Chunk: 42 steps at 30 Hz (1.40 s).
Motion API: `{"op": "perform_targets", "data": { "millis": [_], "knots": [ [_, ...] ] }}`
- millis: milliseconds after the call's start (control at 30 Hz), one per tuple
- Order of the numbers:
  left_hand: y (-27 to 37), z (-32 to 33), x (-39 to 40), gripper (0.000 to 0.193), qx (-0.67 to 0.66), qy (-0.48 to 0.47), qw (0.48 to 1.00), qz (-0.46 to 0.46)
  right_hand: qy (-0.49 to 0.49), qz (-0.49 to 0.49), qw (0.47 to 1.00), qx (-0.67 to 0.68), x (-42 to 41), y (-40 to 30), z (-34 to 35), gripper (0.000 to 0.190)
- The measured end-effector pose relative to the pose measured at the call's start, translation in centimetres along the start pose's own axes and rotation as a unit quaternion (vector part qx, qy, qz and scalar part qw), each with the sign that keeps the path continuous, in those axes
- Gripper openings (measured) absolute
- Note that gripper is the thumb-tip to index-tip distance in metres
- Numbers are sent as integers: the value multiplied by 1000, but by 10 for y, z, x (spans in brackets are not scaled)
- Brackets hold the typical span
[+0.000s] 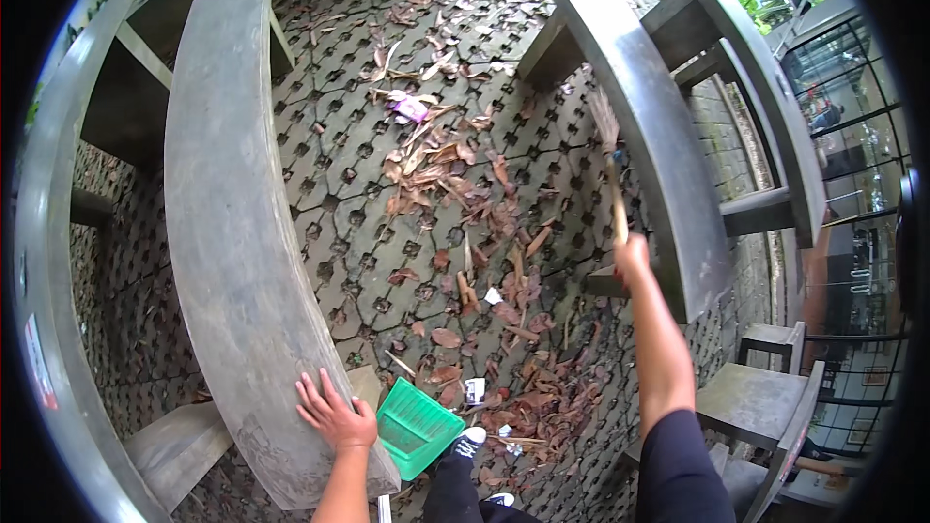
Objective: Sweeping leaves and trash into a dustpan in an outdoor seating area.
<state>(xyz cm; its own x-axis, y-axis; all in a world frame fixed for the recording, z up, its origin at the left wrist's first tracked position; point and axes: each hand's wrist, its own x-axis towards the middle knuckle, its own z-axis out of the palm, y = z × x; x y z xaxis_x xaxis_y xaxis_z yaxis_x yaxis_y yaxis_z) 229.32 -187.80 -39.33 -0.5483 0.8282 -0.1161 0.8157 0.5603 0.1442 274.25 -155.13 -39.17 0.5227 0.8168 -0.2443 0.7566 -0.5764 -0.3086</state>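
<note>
My left hand [336, 410] lies palm down, fingers spread, on the near end of a long grey bench [240, 232]. A green plastic dustpan [418, 427] rests on the paving just right of that bench end, beside my shoe. My right hand [632, 258] is closed around the wooden handle of a broom [616, 192]; its bristles point away from me beside the right bench. Dry brown leaves [552, 399] are heaped near my feet, and others trail up the middle of the paving. A pink and white wrapper [409, 107] lies among the farther leaves.
Another grey bench [654, 116] stands at the right, with a backed seat [755, 94] behind it. Stools and a chair [752, 392] are at the lower right. White scraps [474, 391] lie by the dustpan. Perforated paving blocks [334, 196] form the ground between the benches.
</note>
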Motion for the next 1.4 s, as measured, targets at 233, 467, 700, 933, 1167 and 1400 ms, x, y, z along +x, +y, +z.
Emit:
{"op": "perform_targets", "data": {
  "millis": [233, 467, 700, 933, 1167, 1400],
  "knots": [
    [1, 2, 1, 78, 0, 6, 1000, 5, 19, -198, 950, -239, 3, 30, 32, 26],
    [-12, 0, 0, 76, 40, 26, 999, 4, -103, -28, 994, -14, -213, 117, -46, 47],
    [-15, -1, 2, 77, 50, 23, 998, 7, -54, 142, 964, 218, -227, 117, 15, 19],
    [4, 16, -3, 77, 4, 20, 999, 28, 25, 230, 898, 373, 3, 162, 80, 20],
    [-8, 12, -1, 77, 45, 41, 998, 32, -76, -15, 995, 63, -106, 215, 99, 21],
    [-12, 6, -3, 77, 52, 45, 997, 19, -76, 100, 956, 265, -248, 198, 39, 23]
  ]
}}
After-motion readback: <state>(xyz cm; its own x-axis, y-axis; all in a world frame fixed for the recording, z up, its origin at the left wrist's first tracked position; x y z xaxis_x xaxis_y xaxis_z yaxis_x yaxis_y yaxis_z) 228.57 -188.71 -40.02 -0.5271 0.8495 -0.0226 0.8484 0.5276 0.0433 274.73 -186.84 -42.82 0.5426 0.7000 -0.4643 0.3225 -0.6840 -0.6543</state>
